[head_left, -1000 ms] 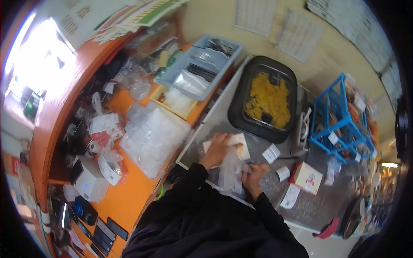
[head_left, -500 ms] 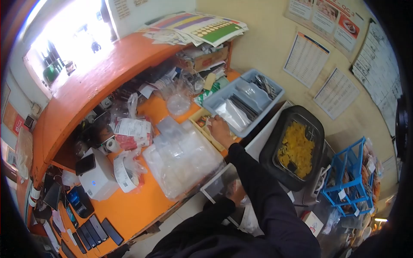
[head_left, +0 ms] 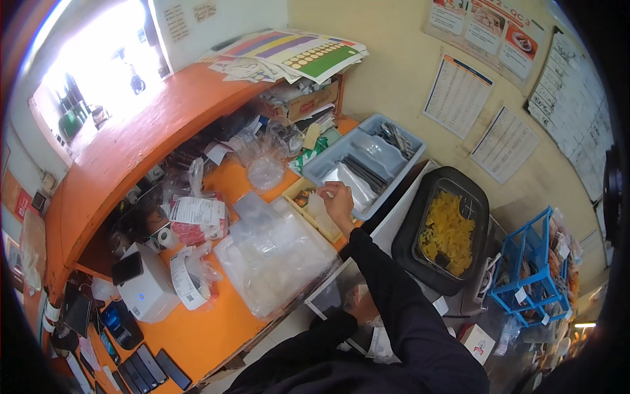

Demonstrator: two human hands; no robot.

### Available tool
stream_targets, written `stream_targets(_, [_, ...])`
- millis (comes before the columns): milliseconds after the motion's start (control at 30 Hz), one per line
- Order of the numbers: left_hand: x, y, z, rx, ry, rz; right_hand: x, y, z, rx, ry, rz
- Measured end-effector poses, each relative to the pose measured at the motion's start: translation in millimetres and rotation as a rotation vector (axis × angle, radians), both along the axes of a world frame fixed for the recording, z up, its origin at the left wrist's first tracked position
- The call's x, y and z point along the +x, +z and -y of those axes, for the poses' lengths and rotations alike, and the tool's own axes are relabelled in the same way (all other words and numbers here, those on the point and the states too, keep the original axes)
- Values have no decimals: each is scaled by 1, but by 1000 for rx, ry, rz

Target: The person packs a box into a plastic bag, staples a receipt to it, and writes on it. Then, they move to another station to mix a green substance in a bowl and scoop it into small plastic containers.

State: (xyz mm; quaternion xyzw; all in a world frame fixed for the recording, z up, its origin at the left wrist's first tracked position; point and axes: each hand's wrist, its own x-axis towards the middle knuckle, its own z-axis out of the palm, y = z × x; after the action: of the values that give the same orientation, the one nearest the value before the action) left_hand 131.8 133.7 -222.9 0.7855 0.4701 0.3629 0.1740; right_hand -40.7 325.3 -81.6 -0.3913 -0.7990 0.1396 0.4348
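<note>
My right hand point(head_left: 338, 202) is over the yellow divided box point(head_left: 336, 238), its thumb and fingers pinching the top of a whitish translucent bag point(head_left: 317, 209). Small packets with orange and dark colours point(head_left: 303, 196) lie in the box's far compartment. Lower down, my left hand point(head_left: 364, 308) is below the counter edge, beside plastic-wrapped items; its fingers are mostly hidden by my right sleeve. A stack of clear plastic bags point(head_left: 275, 256) lies left of the box.
Behind the box is a blue-grey cutlery tray point(head_left: 315, 172). A black-rimmed container of yellow food point(head_left: 449, 230) stands right, then a blue rack point(head_left: 525, 262). Phones point(head_left: 141, 366), a white device point(head_left: 146, 289) and a receipt roll point(head_left: 187, 279) are on the orange counter.
The view has shifted slightly. My right hand has lifted a little, and more of the whitish bag shows below its fingers. My left hand remains low beneath the counter edge.
</note>
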Motion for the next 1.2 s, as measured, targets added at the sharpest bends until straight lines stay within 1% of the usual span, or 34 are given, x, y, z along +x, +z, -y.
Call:
stream_targets(33, [0, 11, -1, -9, 13, 22, 1, 3, -3, -125, 82, -96])
stream_targets(67, [-3, 39, 3, 94, 76, 76, 3, 9, -10, -252, 163, -191])
stream_targets(100, [-9, 83, 10, 192, 135, 131, 8, 13, -15, -382, 238, -288])
stream_targets(133, [-15, 95, 10, 206, 136, 103, 20, 29, -14, -453, 309, -381])
stream_targets(167, [-20, 107, 10, 221, 137, 75, 43, 58, -5, -526, 373, -474])
stream_targets(200, [-20, 93, 8, 151, 75, -35, 70, 84, 6, -602, 428, -568])
stream_targets(233, [-19, 87, 8, 81, 5, -142, 101, 102, 16, -616, 406, -589])
stream_targets(267, [-22, 111, 11, 107, -33, 15, 137, 115, 27, -632, 377, -613])
stream_targets(300, [-23, 99, 13, 212, -63, -54, 174, 125, 43, -671, 320, -686])
stream_targets(333, [-26, 98, 14, 218, -75, -30, 211, 129, 57, -699, 265, -761])
stream_targets(367, [-30, 97, 16, 224, -85, -10, 247, 123, 71, -730, 211, -890])
stream_targets(400, [-35, 78, 12, 180, -76, 52, 282, 115, 88, -752, 161, -1021])
stream_targets(433, [-32, 65, 8, 4, -88, -18, 316, 100, 105, -787, 188, -1178])
stream_targets(467, [-31, 56, 5, -191, -81, 20, 343, 80, 124, -818, 217, -1338])
stream_targets(500, [-30, 47, 1, -380, -55, 53, 362, 62, 143, -852, 205, -1365])
stream_targets(533, [-33, 39, -6, -588, -6, 198, 376, 43, 162, -888, 193, -1392])
stream_targets(600, [-38, 67, -9, -829, 60, 337, 375, 11, 201, -991, 133, -1387])
stream_targets(633, [-42, 131, -7, -851, 71, 332, 364, 7, 215, -1057, 54, -1262])
stream_targets(667, [-43, 168, -8, -871, 82, 328, 350, 5, 225, -1121, -22, -1135])
stream_targets(700, [-44, 171, -11, -925, 79, 254, 334, 3, 229, -1145, -85, -1099])
stream_targets(733, [-45, 168, -14, -971, 51, 264, 320, -1, 231, -1170, -146, -1061])
stream_targets(800, [-51, 153, -18, -1064, 1, 286, 300, -32, 228, -1013, -162, -1114])
stream_targets(833, [-54, 144, -16, -1008, 0, 273, 292, -38, 228, -939, -168, -1136])
stream_targets(900, [-60, 122, -8, -891, 1, 253, 283, -40, 229, -866, -180, -1129])
stream_targets(967, [-65, 88, -9, -770, -228, 527, 278, -41, 229, -787, -210, -1091])
stream_targets(1000, [-63, 88, -8, -702, -345, 664, 277, -43, 230, -746, -235, -1059])
stream_targets(1033, [-61, 87, -5, -740, -303, 667, 277, -45, 231, -706, -259, -1026])
stream_targets(1067, [-60, 86, -2, -777, -259, 669, 278, -47, 232, -741, -252, -1046])
stream_targets(1133, [-54, 105, 6, -853, -166, 675, 280, -49, 234, -813, -238, -1083])
stream_targets(1200, [-50, 122, 21, -929, -68, 685, 281, -51, 236, -784, -241, -960])
